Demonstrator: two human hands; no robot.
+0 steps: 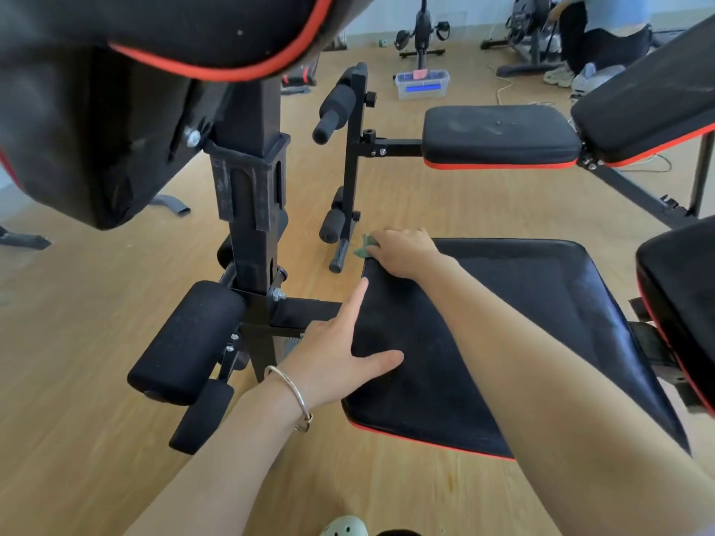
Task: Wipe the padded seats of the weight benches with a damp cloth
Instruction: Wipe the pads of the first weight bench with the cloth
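Green cloth (365, 246): soft, limp, likely light; bunch under palm. Right grip (402, 253) clamped on it; left grip (340, 353) flat on padded seat (503, 323).

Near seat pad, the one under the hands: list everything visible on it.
The near seat pad is a black, slightly glossy padded slab, vinyl by its look, with rounded corners and a red strip along its lower edge. It sits roughly level on a black metal frame above the wooden floor. The right hand holds a bunched green cloth at its far left corner. The left hand rests on its left edge, thumb on top, index finger straight. The backrest stands just past its right end.
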